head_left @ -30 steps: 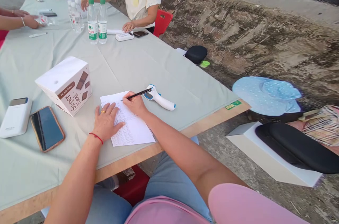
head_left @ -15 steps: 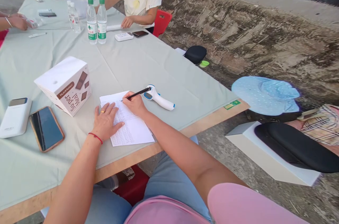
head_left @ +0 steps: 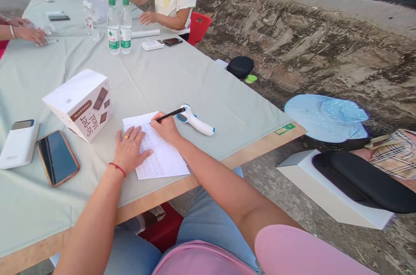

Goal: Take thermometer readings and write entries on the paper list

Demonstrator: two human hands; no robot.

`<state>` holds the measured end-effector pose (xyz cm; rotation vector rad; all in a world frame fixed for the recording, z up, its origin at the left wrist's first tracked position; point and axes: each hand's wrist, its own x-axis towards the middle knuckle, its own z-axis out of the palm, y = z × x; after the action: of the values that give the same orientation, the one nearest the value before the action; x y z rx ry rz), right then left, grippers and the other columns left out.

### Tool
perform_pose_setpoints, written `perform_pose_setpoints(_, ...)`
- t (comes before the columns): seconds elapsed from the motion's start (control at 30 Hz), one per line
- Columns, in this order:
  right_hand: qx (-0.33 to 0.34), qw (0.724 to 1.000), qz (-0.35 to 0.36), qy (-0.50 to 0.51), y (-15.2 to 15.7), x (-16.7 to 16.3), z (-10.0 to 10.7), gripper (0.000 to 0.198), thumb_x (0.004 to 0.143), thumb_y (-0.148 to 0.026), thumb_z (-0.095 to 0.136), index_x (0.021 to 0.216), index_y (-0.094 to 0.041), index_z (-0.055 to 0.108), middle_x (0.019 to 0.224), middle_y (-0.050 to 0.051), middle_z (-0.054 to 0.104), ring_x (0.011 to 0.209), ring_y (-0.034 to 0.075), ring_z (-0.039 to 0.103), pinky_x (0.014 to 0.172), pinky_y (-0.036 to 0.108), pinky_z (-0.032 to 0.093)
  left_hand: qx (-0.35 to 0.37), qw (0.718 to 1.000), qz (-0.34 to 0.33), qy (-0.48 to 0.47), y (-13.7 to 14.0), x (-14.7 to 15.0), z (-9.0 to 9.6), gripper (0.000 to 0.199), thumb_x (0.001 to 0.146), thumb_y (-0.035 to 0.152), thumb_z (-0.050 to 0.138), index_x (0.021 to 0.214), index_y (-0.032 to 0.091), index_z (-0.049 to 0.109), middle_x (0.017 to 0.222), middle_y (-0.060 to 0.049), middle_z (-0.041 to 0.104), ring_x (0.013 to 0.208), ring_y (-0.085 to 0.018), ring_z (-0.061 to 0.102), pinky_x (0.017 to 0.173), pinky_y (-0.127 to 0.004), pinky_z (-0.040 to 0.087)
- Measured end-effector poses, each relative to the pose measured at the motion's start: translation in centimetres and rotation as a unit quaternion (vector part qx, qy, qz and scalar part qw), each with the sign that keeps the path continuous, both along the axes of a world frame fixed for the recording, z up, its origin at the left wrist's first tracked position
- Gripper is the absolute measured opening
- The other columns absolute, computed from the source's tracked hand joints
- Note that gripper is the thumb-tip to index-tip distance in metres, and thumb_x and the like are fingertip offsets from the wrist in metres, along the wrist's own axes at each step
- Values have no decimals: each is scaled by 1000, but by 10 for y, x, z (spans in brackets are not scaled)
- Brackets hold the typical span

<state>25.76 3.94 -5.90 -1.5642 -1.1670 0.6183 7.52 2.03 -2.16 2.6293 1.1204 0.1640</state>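
Note:
My right hand [head_left: 166, 127] is closed round a black pen [head_left: 171, 114], its tip at the upper part of a white sheet of paper [head_left: 165, 160]. Rows of small handwriting cover much of the sheet's left side. Flat on the paper's left edge lies my left hand [head_left: 130, 149], fingers spread, with a ring and a red wrist string. Just beyond the pen is a white and blue infrared thermometer [head_left: 199, 124]. A white printed box [head_left: 81, 101] stands to the left of the paper, and a smartphone [head_left: 57, 158] lies nearer my left forearm.
A white power bank [head_left: 19, 145] lies at the far left. Two green-capped water bottles [head_left: 113, 32] stand farther back, near another power bank [head_left: 152, 45] and a dark phone [head_left: 172, 41]. Other people sit round the table. Right of it are a blue hat [head_left: 321, 117] and a black case [head_left: 360, 182].
My hands and the pen have barely moved. Across the table, the person in the white top has raised one hand towards the bottles and lifted the other off the white roll.

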Motion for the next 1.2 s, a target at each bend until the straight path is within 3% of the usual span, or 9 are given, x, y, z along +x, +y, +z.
perform_pose_setpoints(0.17, 9, 1000, -24, 7, -1, 1, -1, 5, 64, -25, 52, 60, -21, 54, 54, -4, 55, 55, 13, 49, 55, 26, 39, 9, 1000, -4, -19, 1, -1, -4, 52, 85, 45, 59, 131, 22, 52, 150, -13, 42, 141, -36, 32, 112, -64, 16)
perform_pose_setpoints(0.67, -2, 1000, -4, -10, 0, 2, -2, 4, 63, -24, 53, 60, -22, 53, 55, -4, 54, 57, 14, 48, 56, 26, 39, 25, 1000, -4, -9, 0, -1, -6, 51, 85, 44, 60, 130, 20, 52, 150, -13, 43, 140, -36, 33, 112, -64, 19)
perform_pose_setpoints(0.83, 28, 998, -50, 4, 1, 3, -5, 8, 69, -29, 51, 64, -22, 52, 58, -4, 53, 58, 14, 48, 58, 27, 40, 84, 992, -24, -95, 5, -4, -12, 41, 86, 38, 60, 122, 19, 54, 138, -15, 53, 130, -34, 45, 107, -61, 30)
perform_pose_setpoints(0.93, 49, 997, -52, 4, 1, 6, -6, 13, 76, -33, 49, 74, -22, 55, 67, -1, 57, 63, 16, 52, 63, 29, 44, 199, 949, 24, -242, 10, -14, -4, 36, 86, 31, 58, 119, 18, 51, 128, -16, 54, 122, -31, 49, 104, -53, 38)
perform_pose_setpoints(1.03, 75, 996, -10, -54, -1, 9, -4, 17, 81, -30, 47, 87, -21, 60, 85, 3, 63, 79, 19, 58, 77, 32, 47, 314, 863, 181, -352, 16, -31, 11, 59, 77, 35, 68, 127, 20, 41, 137, -18, 36, 133, -37, 34, 109, -59, 28)
perform_pose_setpoints(1.13, 97, 987, 43, -123, -4, 14, -1, 24, 85, -24, 43, 100, -21, 63, 102, 8, 63, 97, 20, 59, 89, 34, 46, 331, 804, 307, -386, 22, -52, 22, 99, 69, 43, 76, 143, 24, 12, 153, -17, 5, 144, -41, 1, 116, -64, 9)
perform_pose_setpoints(1.17, 99, 984, 61, -136, -5, 16, -1, 27, 86, -22, 42, 104, -21, 62, 107, 9, 62, 102, 20, 58, 91, 33, 45, 312, 793, 335, -402, 25, -58, 24, 106, 69, 46, 76, 145, 26, 5, 155, -15, 0, 145, -41, -5, 117, -63, 8)
perform_pose_setpoints(1.2, 97, 981, 79, -145, -6, 18, -1, 29, 87, -21, 42, 107, -21, 62, 110, 8, 61, 106, 20, 57, 92, 33, 44, 259, 800, 344, -418, 29, -64, 25, 107, 72, 48, 74, 145, 27, 0, 156, -13, -1, 146, -41, -7, 118, -61, 11)
